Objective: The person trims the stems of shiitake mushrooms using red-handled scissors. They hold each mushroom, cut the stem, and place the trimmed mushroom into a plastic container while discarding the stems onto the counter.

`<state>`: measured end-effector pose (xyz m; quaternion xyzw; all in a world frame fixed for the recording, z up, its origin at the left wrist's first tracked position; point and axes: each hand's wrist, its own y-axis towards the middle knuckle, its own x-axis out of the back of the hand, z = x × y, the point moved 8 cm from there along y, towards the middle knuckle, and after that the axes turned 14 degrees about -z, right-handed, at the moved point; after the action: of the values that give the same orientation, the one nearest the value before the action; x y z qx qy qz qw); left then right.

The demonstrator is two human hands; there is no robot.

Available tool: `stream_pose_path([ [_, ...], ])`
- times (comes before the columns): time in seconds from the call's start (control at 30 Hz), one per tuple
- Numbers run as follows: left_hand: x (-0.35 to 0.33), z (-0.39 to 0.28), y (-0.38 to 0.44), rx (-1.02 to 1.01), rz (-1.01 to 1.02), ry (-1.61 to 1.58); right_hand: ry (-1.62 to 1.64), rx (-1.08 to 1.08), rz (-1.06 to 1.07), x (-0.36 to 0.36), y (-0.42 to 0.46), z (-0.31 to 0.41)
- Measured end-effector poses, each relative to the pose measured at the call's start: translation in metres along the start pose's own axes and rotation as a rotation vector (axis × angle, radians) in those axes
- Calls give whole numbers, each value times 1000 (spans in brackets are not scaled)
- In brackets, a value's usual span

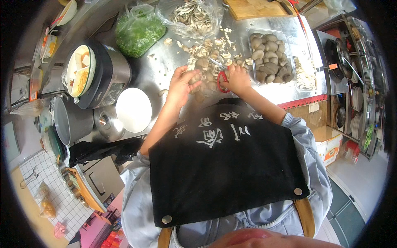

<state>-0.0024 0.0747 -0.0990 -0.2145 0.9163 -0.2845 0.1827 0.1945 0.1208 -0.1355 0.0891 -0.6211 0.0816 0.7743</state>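
My right hand [238,80] is closed around the red-handled scissors [223,81], whose metal blades point up and left over a pile of oyster mushrooms [207,59] on the steel table. Beside the pile, my left hand [183,83] has its fingers curled around a mushroom at the pile's left edge; haze blurs this part. A clear plastic tray [270,59] of whole grey oyster mushrooms stands to the right. Past the pile lies an open plastic bag [194,18] of torn mushroom pieces.
A bag of chopped greens [139,32] and a cooker [105,74] stand at left, near a white bowl [134,110]. A wooden cutting board [259,8] with a knife lies at the back. Pale mushrooms [305,73] are at the right, beyond the tray.
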Motion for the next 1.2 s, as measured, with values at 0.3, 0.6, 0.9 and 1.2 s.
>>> stream_pose_path([
  [0.3,-18,12,4,96,118,-96,81,-70,32,-8,6,-17],
  [0.6,-33,-19,-14,-230,43,13,757,-89,74,46,-9,9],
  [0.9,-35,-31,-20,-420,-24,189,925,-20,120,85,-17,41],
  [1.2,-39,-28,-22,-413,15,166,806,-61,166,87,-17,39],
])
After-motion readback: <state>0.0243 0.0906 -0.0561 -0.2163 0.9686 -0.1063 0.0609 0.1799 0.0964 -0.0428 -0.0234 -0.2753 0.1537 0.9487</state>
